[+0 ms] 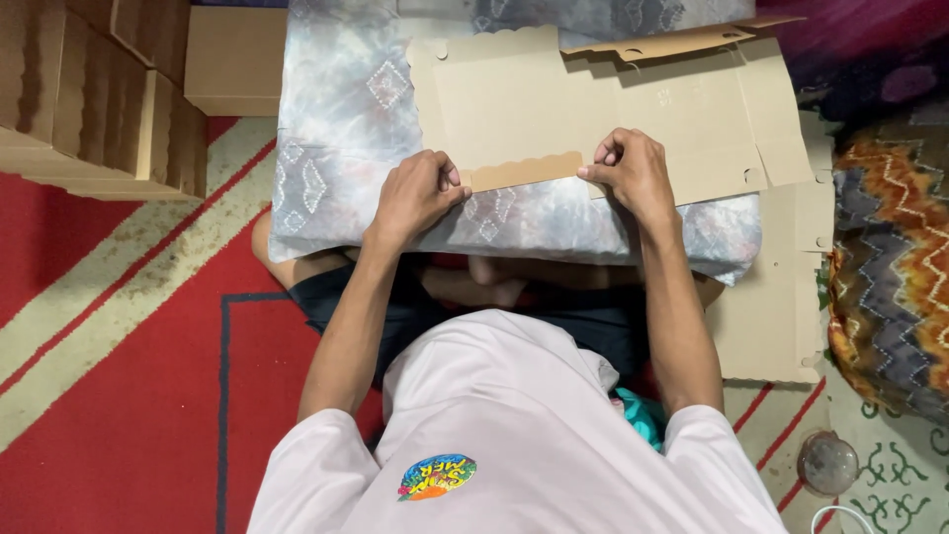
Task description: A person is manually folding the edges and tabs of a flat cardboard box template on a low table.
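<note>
Cardboard blank [603, 109], flat, matte brown, die-cut with scalloped edges and small round notches, spread across a soft pillow [336, 119] in mottled grey tie-dye cloth with pale diamond motifs. Near edge of the blank folded up into a narrow wavy-edged flap [524, 170], darker tan than the sheet behind it. Left hand [415, 193] curled at the flap's left end, fingertips pinching the corner; right hand [633, 168] bent at the knuckles, thumb and fingers nipping the flap's right end, both hands closed on the card rather than spread. Pillow resting across crossed legs, above a white shirt [534, 435] with a round multicoloured patch. More flat cardboard sheets [771, 316] lying just beside the right forearm, partly under the pillow. Stack of assembled brown boxes [99, 99] at upper left, corrugated ribbing faint on the sides. Red woven carpet [129, 396] with cream stripes underneath; zigzag-patterned cushion [890, 257] in orange and grey at right.
</note>
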